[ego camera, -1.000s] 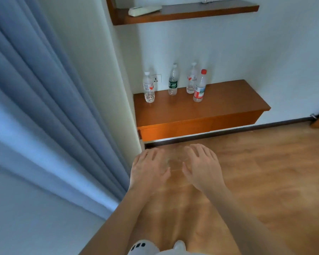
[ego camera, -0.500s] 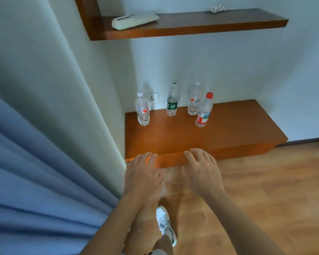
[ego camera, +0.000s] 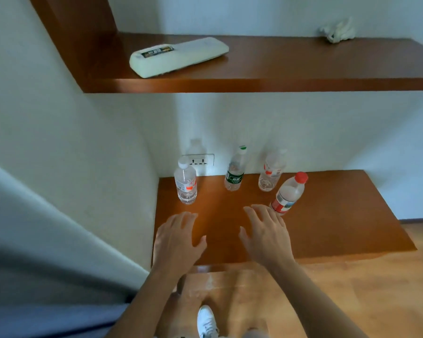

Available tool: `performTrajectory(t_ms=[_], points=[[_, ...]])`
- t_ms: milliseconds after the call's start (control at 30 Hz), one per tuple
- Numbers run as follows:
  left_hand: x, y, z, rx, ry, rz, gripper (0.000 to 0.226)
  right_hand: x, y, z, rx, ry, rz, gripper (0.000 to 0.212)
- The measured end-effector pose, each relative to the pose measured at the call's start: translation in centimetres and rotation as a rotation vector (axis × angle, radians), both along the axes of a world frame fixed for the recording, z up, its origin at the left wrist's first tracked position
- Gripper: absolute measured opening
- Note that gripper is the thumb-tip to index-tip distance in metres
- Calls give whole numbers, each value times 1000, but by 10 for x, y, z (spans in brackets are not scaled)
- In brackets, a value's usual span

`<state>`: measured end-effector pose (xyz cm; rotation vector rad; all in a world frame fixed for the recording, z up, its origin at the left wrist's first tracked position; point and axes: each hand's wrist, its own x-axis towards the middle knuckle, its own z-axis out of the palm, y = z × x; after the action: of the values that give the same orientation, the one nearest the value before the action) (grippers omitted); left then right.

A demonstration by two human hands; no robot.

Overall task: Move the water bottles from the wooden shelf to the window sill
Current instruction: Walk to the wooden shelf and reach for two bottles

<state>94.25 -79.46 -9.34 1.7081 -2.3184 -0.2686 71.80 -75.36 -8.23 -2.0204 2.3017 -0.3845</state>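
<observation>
A: Water bottles (ego camera: pixel 270 173), four, all standing upright on the lower wooden shelf (ego camera: pixel 340 215), towards the wall. No window sill showing here.

B: And the hands?

A: Left hand (ego camera: pixel 176 242) and right hand (ego camera: pixel 266 235) both hovering over the shelf's front part, fingers spread wide, holding nothing.

B: So, judging by that, only starting the first pick-up?

A: Looking that way. Right hand hovering just beside the red-capped bottle (ego camera: pixel 288 193), left hand hovering near the white-capped bottle (ego camera: pixel 186 184), not touching.

B: Next, probably calling for wrapping fingers round each body, lifting straight up, avoiding knocking the green-labelled bottle (ego camera: pixel 235 173) behind.
</observation>
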Motion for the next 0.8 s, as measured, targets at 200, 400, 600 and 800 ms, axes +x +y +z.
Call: performTrajectory(t_ms=[200,400,600,800], points=[[-3,-55,-29,82,64,132,59,-25,-68,-26,43,-152,-9,53],[-4,-109,-63,239,324,419,100,-38,-129,-61,97,-670,-280,78],[-20,-160,-76,349,774,431,94,-41,-190,-79,102,-912,-390,107],[-22,-197,-103,475,763,381,80,-36,-223,-89,43,-914,-300,102]])
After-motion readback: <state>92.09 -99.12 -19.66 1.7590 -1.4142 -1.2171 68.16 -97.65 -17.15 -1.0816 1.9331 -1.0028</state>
